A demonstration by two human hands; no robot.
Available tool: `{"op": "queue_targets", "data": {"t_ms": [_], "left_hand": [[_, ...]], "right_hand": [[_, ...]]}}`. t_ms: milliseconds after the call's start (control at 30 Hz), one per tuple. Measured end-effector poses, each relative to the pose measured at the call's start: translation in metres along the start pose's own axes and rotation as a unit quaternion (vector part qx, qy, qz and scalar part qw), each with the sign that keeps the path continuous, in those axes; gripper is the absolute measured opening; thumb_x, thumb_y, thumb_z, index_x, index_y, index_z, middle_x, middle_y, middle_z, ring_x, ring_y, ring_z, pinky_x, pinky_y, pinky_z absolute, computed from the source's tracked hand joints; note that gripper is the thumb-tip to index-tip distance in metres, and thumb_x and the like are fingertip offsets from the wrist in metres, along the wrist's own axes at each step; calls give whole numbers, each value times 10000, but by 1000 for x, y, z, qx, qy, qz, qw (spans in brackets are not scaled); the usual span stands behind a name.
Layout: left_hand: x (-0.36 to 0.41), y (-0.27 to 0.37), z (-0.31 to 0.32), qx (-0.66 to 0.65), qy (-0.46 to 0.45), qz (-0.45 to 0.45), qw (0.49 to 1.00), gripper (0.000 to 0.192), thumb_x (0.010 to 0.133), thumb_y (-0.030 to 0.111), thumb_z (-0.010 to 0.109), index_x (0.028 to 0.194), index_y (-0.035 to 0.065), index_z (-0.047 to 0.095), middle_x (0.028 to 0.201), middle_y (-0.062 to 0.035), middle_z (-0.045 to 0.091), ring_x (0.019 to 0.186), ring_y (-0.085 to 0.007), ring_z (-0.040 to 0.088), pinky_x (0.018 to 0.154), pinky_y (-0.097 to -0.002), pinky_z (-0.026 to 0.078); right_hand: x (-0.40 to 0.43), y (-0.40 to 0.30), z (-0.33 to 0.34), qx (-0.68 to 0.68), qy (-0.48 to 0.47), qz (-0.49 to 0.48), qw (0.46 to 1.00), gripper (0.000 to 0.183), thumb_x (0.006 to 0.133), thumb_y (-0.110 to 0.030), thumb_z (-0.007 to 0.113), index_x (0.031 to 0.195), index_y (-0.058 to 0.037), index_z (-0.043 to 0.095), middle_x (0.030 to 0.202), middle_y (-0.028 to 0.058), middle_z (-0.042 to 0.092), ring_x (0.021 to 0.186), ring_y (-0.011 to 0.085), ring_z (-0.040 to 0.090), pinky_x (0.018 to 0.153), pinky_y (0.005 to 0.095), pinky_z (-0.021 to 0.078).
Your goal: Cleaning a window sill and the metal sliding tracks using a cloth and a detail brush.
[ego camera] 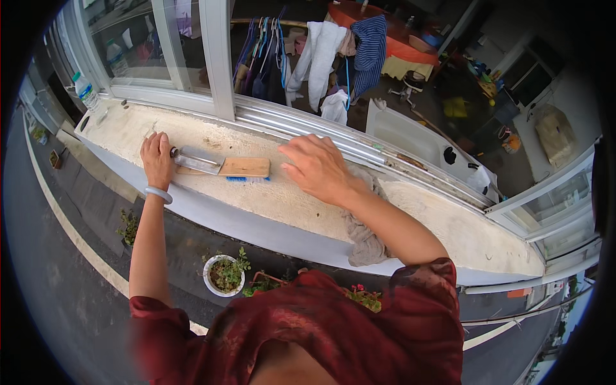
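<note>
My left hand (pixel 157 161) is at the handle end of a metal trowel or scraper (pixel 199 160); whether its fingers grip anything is hidden. The metal blade lies across a wooden-backed scrub brush (pixel 246 167) with blue and white bristles facing down on the rough concrete window ledge (pixel 279 202). To the right of the brush, my right hand (pixel 315 166) hovers over the ledge near the window track, fingers spread and nothing in them. A crumpled grey rag (pixel 363 236) lies under my right forearm and hangs over the ledge's front edge.
A plastic bottle (pixel 86 92) stands at the ledge's left end. Behind the ledge run the sliding window's metal tracks (pixel 308 130). Clothes on hangers (pixel 262 57) and a white tub (pixel 414 130) are inside. Potted plants (pixel 224 275) stand below the ledge.
</note>
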State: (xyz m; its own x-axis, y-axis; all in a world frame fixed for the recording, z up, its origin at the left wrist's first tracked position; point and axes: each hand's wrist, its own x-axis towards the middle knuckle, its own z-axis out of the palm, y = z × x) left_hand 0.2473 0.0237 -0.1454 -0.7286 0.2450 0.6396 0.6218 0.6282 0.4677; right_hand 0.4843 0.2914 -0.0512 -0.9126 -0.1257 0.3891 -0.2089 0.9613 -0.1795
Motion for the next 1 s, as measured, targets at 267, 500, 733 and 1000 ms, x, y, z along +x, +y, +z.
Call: {"op": "queue_targets", "data": {"t_ms": [267,500,733,1000], "left_hand": [[19,-16,34,53,-35,23,998,433,899,368,355,949,14,599,1110,-159,519,1115,-323,386,989,-425,220],[24,0,21,-27,-65,-15,997,456,895,389,359,950,20,621,1112,-151,520,1166,-254,348,1024,-381,156],[26,6,19,-51,-84,-9,995,441,893,373,370,923,8,616,1071,-156,531,1149,-264,365,1025,-378,156],[24,0,20,-41,-71,-38,996,455,884,391,378,903,11,628,1112,-154,505,1167,-283,331,1025,-388,148]], "right_hand": [[-140,59,-32,128,18,420,898,195,759,-149,588,909,-27,564,1005,127,515,949,283,474,777,362,391],[-144,61,-22,176,130,304,927,142,791,-82,554,906,0,545,916,101,544,850,215,527,741,262,406],[-99,110,-45,-105,136,205,964,193,768,-41,551,956,-56,592,947,96,504,882,255,484,777,340,387],[-97,140,-40,-99,38,198,974,253,705,-22,605,956,-56,599,927,97,492,917,264,475,787,345,388]]}}
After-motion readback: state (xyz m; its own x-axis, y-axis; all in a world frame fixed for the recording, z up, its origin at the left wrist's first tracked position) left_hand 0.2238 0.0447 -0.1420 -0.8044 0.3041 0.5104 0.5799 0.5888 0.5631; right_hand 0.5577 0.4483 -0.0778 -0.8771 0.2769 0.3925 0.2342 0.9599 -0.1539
